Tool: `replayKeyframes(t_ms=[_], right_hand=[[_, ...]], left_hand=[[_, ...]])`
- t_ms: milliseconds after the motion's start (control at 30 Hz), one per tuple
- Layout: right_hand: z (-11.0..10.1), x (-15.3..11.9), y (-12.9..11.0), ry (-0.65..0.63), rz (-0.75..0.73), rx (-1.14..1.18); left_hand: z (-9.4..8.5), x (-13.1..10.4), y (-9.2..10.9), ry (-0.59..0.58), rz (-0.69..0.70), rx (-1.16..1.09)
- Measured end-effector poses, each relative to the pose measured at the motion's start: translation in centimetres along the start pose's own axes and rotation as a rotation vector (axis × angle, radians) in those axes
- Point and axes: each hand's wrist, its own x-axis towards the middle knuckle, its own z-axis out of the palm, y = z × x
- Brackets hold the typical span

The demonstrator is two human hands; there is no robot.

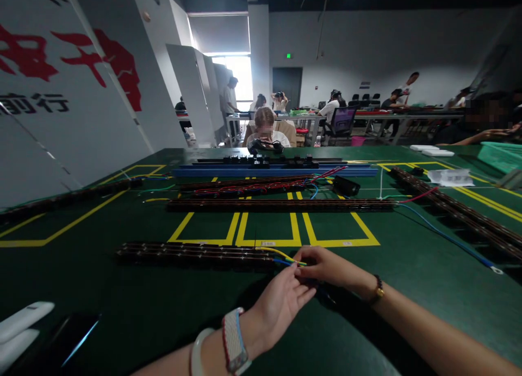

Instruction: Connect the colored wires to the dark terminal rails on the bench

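A long dark strip with metal-dotted rows (196, 253) lies on the green table in front of me. From its right end come a yellow wire (279, 252) and a blue wire (281, 262). My right hand (326, 266) pinches the ends of these wires between thumb and fingers. Below and to the left, my left hand (279, 305) is palm up, thumb and forefinger closed on the same wires, its other fingers loosely curled. The two hands meet there, and the wire tips are partly hidden behind the fingers.
More dark strips (277, 204) with coloured wires lie farther back, before a blue rail (277, 171). Another strip (460, 207) runs along the right. A black block (346, 185) and a green basket (501, 161) are also here. A person (281, 138) sits opposite.
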Motion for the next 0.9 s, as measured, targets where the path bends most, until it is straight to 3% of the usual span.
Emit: replayKeyframes(t_ms=[100, 333, 467, 567, 900], right_hand=[[0.1, -0.1, 0.1, -0.045, 0.082, 0.122], [0.0, -0.3, -0.8, -0.075, 0.172, 0.372], [-0.1, -0.3, -0.9, -0.111, 0.188, 0.368], [-0.1, -0.3, -0.6, -0.128, 0.171, 0.358], [0.5, -0.4, -0.5, -0.098, 0.123, 0.382]], left_hand=[[0.0, -0.2, -0.1, 0.006, -0.03, -0.012], [-1.1, 0.1, -0.3, -0.111, 0.005, 0.026], [-1.3, 0.2, -0.4, -0.188, 0.057, 0.115], [-1.7, 0.3, -0.3, -0.22, 0.015, 0.178], [-2.2, 0.6, 0.2, -0.212, -0.031, 0.128]])
